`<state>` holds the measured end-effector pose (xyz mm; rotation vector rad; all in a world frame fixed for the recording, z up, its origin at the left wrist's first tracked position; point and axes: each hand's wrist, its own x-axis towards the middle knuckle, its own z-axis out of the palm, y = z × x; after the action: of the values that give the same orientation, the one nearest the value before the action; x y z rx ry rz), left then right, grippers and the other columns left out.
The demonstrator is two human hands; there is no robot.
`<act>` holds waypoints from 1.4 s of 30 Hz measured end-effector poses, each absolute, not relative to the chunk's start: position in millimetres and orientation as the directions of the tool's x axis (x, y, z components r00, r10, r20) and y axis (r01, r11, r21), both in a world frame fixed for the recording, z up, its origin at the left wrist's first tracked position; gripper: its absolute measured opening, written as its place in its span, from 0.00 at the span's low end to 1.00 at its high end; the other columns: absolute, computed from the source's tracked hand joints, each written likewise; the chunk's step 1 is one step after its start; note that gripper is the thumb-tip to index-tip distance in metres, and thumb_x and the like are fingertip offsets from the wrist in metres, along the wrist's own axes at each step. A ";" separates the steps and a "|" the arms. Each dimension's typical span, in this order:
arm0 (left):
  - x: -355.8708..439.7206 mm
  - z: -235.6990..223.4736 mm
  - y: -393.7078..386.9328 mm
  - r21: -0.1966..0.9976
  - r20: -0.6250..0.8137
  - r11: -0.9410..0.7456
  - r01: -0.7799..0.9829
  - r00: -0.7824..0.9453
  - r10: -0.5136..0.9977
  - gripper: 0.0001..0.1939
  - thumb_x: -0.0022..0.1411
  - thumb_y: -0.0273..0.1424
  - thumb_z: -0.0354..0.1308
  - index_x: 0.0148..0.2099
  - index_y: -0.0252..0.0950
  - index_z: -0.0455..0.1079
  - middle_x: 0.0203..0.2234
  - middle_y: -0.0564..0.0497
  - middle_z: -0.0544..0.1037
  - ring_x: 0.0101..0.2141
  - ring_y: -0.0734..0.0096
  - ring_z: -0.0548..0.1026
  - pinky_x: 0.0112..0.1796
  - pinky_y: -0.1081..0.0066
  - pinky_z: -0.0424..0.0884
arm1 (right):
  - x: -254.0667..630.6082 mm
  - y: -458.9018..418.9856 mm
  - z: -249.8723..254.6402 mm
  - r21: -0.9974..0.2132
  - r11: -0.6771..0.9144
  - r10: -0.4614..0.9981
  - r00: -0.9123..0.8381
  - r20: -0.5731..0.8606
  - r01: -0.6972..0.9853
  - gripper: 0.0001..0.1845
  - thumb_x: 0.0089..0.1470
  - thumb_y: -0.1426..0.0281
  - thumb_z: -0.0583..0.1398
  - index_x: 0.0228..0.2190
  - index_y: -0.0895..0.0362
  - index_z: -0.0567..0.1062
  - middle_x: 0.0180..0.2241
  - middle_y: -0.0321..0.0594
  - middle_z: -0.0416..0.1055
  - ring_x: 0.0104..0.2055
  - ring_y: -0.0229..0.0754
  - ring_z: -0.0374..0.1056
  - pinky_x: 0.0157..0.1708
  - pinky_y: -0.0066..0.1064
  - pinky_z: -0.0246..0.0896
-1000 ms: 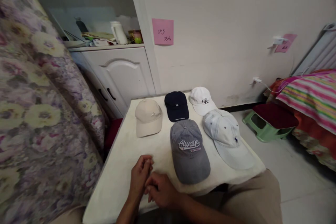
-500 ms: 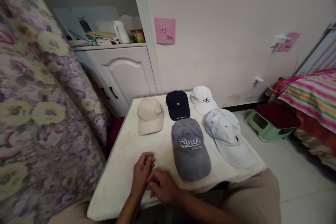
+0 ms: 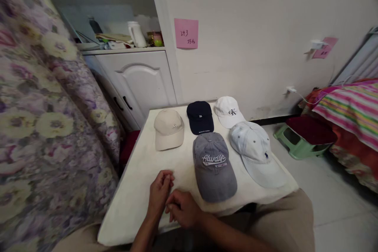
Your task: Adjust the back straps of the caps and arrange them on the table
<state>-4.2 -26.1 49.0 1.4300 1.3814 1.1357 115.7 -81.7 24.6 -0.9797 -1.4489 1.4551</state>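
My left hand (image 3: 160, 189) rests on the table's near side, fingers loosely curled with nothing in them. Close beside it, my right hand (image 3: 183, 208) is also curled and holds nothing. Just right of my hands lies a grey baseball cap (image 3: 213, 169) with "Always" lettering, its brim toward me. Farther back are a beige cap (image 3: 169, 129) at left and a navy cap (image 3: 200, 118) in the middle. A white cap (image 3: 228, 112) with black letters sits at the back right. In front of it, a pale blue cap (image 3: 254, 149) points its brim toward the right front corner.
The caps lie on a cream-covered table (image 3: 132, 208) against the wall. A floral curtain (image 3: 53, 126) hangs at left beside a white cabinet (image 3: 138, 82) bearing a white jug (image 3: 137, 34). At right stand a green stool (image 3: 295, 141) and a bed with striped cloth (image 3: 351, 106).
The view has shifted very slightly. Both hands and all the caps keep their places.
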 end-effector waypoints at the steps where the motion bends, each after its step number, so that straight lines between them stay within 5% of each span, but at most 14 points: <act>1: -4.5 48.7 -26.0 0.964 0.063 -0.059 0.259 -0.009 0.998 0.13 0.62 0.41 0.55 0.41 0.37 0.70 0.28 0.53 0.75 0.28 0.67 0.71 0.30 0.70 0.68 | 116.8 -83.1 25.0 -0.999 0.022 0.938 -0.346 0.033 -0.035 0.09 0.50 0.81 0.55 0.30 0.57 0.69 0.19 0.27 0.65 0.19 0.34 0.64 0.22 0.22 0.58; 12: -3.9 51.5 -24.2 0.950 0.058 -0.053 0.309 -0.005 0.998 0.13 0.63 0.42 0.54 0.41 0.37 0.70 0.28 0.53 0.75 0.28 0.66 0.72 0.31 0.70 0.68 | 146.2 -106.9 26.1 -0.998 0.064 0.956 -0.287 0.059 0.009 0.10 0.51 0.80 0.55 0.34 0.58 0.72 0.26 0.33 0.73 0.21 0.34 0.68 0.23 0.23 0.59; 19: 0.4 54.6 -29.8 0.916 0.095 -0.083 0.393 -0.011 0.995 0.14 0.64 0.43 0.53 0.41 0.37 0.70 0.26 0.54 0.74 0.28 0.65 0.72 0.32 0.69 0.67 | 185.2 -131.4 46.8 -0.961 0.143 0.979 -0.177 0.102 0.238 0.05 0.51 0.77 0.59 0.31 0.58 0.75 0.27 0.36 0.75 0.29 0.37 0.70 0.30 0.25 0.59; 27: 44.3 56.7 -46.6 0.903 0.103 -0.130 0.410 0.086 0.991 0.12 0.65 0.41 0.51 0.40 0.39 0.69 0.27 0.54 0.76 0.31 0.64 0.74 0.35 0.68 0.68 | 190.2 -135.3 35.7 -0.883 0.276 0.944 -0.279 0.175 0.380 0.06 0.55 0.75 0.58 0.34 0.57 0.75 0.31 0.38 0.77 0.33 0.38 0.71 0.34 0.25 0.59; 34: 48.1 50.2 -40.6 0.942 0.009 -0.050 0.331 0.125 0.992 0.12 0.65 0.41 0.51 0.40 0.38 0.68 0.27 0.53 0.75 0.29 0.64 0.74 0.33 0.68 0.70 | 187.1 -132.7 33.1 -0.852 0.274 0.940 -0.313 0.138 0.447 0.07 0.54 0.77 0.58 0.34 0.58 0.75 0.31 0.39 0.78 0.32 0.38 0.71 0.32 0.25 0.58; 42: 47.7 49.0 -42.3 0.896 0.016 -0.100 0.433 0.194 0.981 0.13 0.65 0.40 0.50 0.41 0.38 0.70 0.28 0.52 0.78 0.32 0.62 0.76 0.35 0.68 0.70 | 185.7 -135.5 32.9 -0.839 0.204 0.948 -0.315 0.041 0.505 0.08 0.57 0.74 0.57 0.36 0.55 0.76 0.34 0.37 0.78 0.36 0.39 0.72 0.35 0.25 0.59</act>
<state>47.7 -42.3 49.0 1.6652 1.3541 0.8591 185.7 -135.5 32.9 -1.3472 -1.9114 1.0028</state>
